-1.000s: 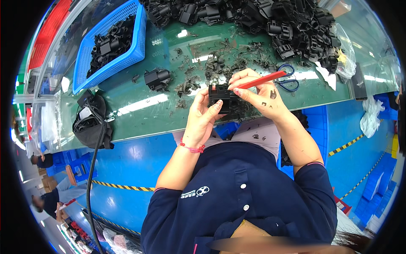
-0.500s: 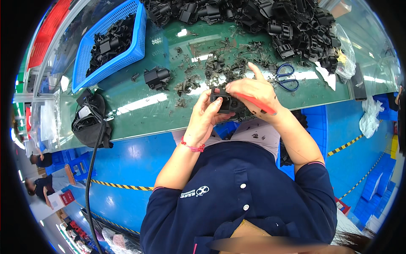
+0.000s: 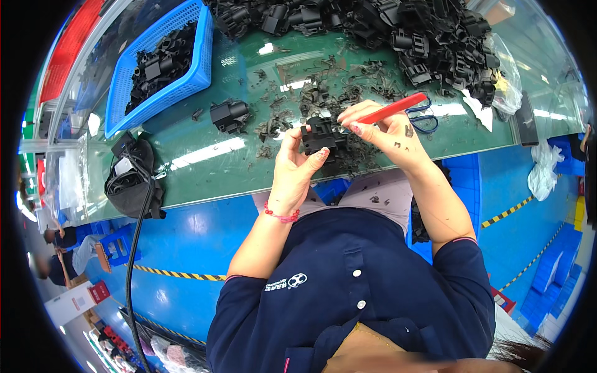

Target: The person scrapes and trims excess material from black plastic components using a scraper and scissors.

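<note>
My left hand is closed around a boxy black plastic part, with the thumb on its near side and fingers behind. In my right hand is a slim red-handled tool, pinched between thumb and fingers. Its handle slants up to the right; the working tip beside the black part is too small to make out. Dark flecks stick to the back of my right hand. Black plastic scraps lie scattered just beyond the hands. Another black part rests on the green table, left of the scraps.
A blue basket of black parts stands at the far left. Black parts are heaped along the back right. Blue-handled scissors lie right of my right hand. A black bag with a cable sits at the left table edge.
My right hand has turned over and drawn back from the black part, so the red handle now points up right. The black part has been turned in my left hand.
</note>
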Motion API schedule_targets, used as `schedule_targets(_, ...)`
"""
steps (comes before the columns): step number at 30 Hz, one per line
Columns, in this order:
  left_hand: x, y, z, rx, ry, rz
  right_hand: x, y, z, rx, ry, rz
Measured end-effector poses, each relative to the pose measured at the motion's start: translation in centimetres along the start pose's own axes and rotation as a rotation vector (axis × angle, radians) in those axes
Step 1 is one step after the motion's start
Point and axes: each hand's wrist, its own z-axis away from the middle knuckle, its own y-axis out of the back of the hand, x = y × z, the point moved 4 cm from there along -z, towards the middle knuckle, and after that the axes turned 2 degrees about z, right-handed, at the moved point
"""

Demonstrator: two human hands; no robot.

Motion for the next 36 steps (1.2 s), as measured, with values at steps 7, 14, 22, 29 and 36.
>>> schedule_targets(7,0.8,-0.5,0.0,-0.034,-0.128,-0.157,-0.7,-0.6,0.2,-0.076,-0.095,0.013)
schedule_targets(14,1.0,-0.5,-0.1,-0.088,-0.245,-0.356,-1.1,-1.0,0.3,-0.149,0.103,0.541)
schedule_targets(22,0.5,0.0,0.1,-0.021,0.058,0.108,-0.3,2.0,0.1,0.219,-0.056,-0.559)
schedule_targets(29,0.1,0.0,0.0,-0.098,0.162,0.252,0.1,0.5,0.5,0.104,-0.09,-0.081)
schedule_targets(36,0.1,-0.6,0.0,-0.134,0.195,0.278,-0.1,-0.7,0.5,0.015,-0.14,-0.13)
